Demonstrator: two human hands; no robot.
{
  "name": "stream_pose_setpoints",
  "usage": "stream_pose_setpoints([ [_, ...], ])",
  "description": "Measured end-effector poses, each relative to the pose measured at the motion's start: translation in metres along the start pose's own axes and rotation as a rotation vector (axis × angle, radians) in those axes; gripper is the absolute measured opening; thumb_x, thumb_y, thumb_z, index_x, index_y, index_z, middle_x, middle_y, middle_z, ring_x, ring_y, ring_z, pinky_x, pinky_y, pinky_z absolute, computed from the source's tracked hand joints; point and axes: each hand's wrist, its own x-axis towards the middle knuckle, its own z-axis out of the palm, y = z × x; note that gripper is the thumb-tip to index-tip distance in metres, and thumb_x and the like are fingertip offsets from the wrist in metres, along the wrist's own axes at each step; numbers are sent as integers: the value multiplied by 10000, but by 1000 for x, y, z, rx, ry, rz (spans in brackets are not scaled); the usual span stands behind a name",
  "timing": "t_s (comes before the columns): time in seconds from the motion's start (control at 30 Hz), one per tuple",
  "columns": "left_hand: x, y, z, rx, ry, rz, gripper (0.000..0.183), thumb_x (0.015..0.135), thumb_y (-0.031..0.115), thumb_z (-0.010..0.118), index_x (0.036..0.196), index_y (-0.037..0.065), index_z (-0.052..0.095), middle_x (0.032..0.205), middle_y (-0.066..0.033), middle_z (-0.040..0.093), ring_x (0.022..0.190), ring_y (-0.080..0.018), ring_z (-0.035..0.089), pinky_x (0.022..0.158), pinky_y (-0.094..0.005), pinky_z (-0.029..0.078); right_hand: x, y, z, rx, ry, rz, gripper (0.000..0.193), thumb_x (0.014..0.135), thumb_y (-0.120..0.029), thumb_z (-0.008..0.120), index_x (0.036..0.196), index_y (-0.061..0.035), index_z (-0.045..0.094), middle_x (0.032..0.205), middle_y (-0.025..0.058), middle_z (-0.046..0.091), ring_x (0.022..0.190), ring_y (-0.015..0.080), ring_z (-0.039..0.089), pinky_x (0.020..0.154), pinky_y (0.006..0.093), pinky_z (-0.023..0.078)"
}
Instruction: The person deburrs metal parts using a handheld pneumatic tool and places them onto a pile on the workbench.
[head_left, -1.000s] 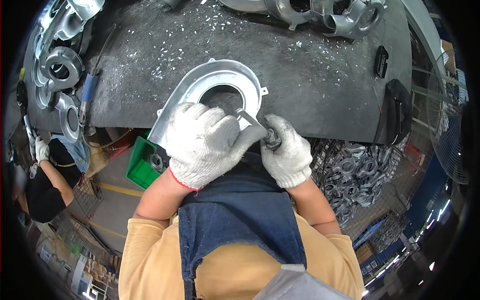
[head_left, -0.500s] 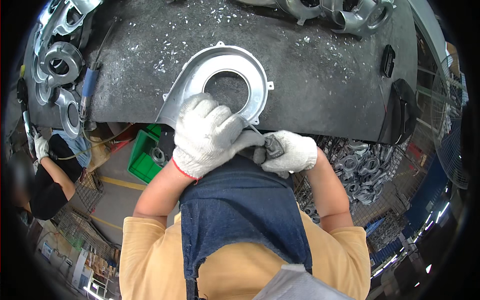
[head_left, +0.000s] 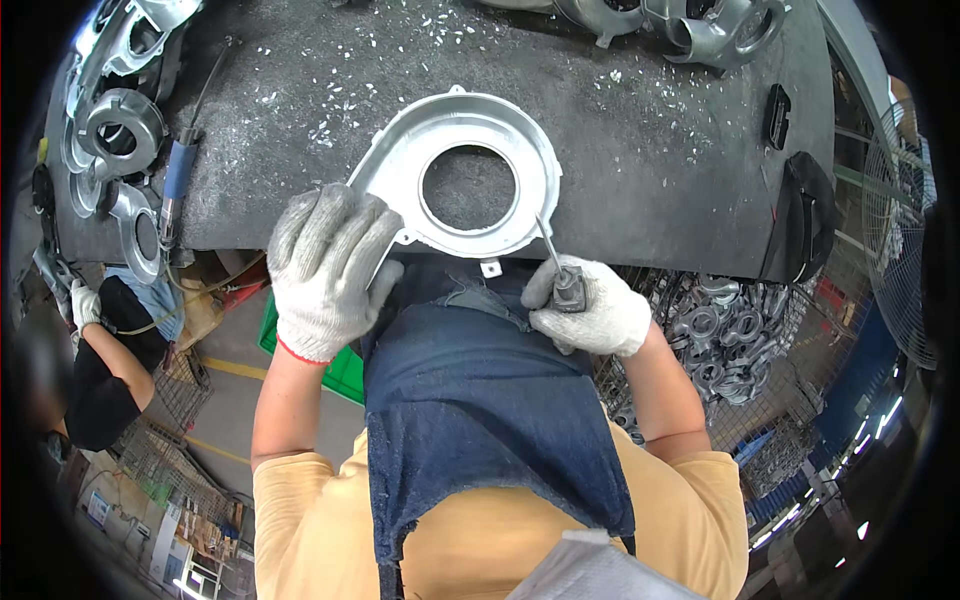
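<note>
A silvery cast-metal scroll housing point(head_left: 538, 150) with a large round opening lies at the table's near edge, its small lug overhanging toward my apron. My left hand point(head_left: 330, 265), in a white knit glove, grips the housing's left end, with fingers laid over it and the thumb on the near side. In my gloved right hand point(head_left: 600, 310) is a scraper point(head_left: 569, 290) with a dark grey handle and a thin metal shaft. Its tip meets the housing's right near rim. The underside of the left-hand grip is hidden.
Bright metal chips dot the dark table point(head_left: 640, 190). Similar castings point(head_left: 125, 130) are piled at the left beside a blue-handled tool point(head_left: 179, 175); more lie along the far edge. A green crate point(head_left: 345, 375) and a wire bin of parts point(head_left: 725, 330) stand below. Another person works at far left.
The housing has turned and shifted slightly right. My left hand has moved left, off its near rim to its left end. The scraper has swung more upright in my right hand.
</note>
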Motion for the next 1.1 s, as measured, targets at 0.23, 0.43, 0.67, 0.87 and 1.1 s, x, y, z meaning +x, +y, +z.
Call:
stream_pose_setpoints([
  [0.23,27,-12,-23,-204,107,57,333,728,193,814,1048,101,818,1009,-81,783,1008,-331,751,992,-554,591,8,-21,37,-709,676,-533,214,948,-145,805,1124,-103,690,867,162,766,793,417,775,700,462,628],
  [0.43,49,-20,-35,-229,55,88,239,763,154,735,967,62,819,946,-129,774,954,-382,759,971,-543,589,11,-29,24,-730,675,-567,184,977,-179,770,1119,-90,694,908,187,776,816,419,781,712,483,632],
  [0.67,66,-13,-49,-136,-29,269,301,710,182,817,999,95,825,964,-77,780,990,-334,764,970,-538,602,-12,-56,-19,-857,-190,47,291,940,-285,731,1186,-133,758,1055,190,798,1029,414,768,876,498,607],
  [0.87,84,-16,-53,-68,-35,408,313,658,260,892,907,97,795,913,-37,738,980,-265,741,919,-500,632,-26,-56,-24,-1041,-372,93,312,955,-289,731,1226,-133,742,1058,174,807,1024,413,773,885,484,615],
  [1.1,91,4,-57,-39,-56,500,331,640,303,892,853,73,785,910,-90,712,997,-294,729,915,-522,652,-33,-67,-38,-959,-128,42,454,905,-297,775,1321,-129,708,1126,163,812,1082,393,776,925,472,623],
])
